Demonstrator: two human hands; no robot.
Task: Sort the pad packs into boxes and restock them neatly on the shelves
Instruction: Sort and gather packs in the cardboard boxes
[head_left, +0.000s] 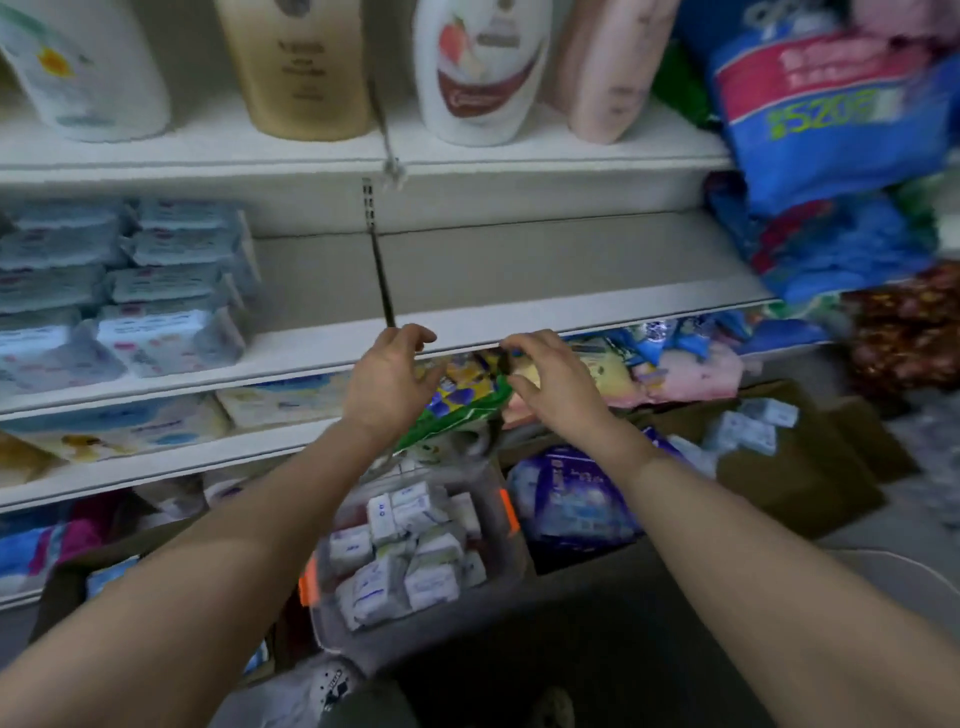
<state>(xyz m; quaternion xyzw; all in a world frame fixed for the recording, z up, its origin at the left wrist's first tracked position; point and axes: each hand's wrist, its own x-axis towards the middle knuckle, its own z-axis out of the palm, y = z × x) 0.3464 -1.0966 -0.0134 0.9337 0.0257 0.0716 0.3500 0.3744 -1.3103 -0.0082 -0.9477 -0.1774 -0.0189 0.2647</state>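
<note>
Nearest the lens, low centre: clear plastic bin with orange latches (511, 512), filled with small white wrapped pad packs (410, 551). Above it, mid-frame, left hand (387, 382) and right hand (550, 382) at either end of a green and yellow printed soft pack (460, 395), fingers half curled; firm grip or mere touch cannot be told. Probably light, squashy, slick film; best taken by both short ends.

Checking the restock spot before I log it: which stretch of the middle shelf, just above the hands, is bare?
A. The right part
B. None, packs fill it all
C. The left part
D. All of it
A: the middle shelf shows bare board right of the upright strip, while stacked pale blue packs fill its left part.
</note>
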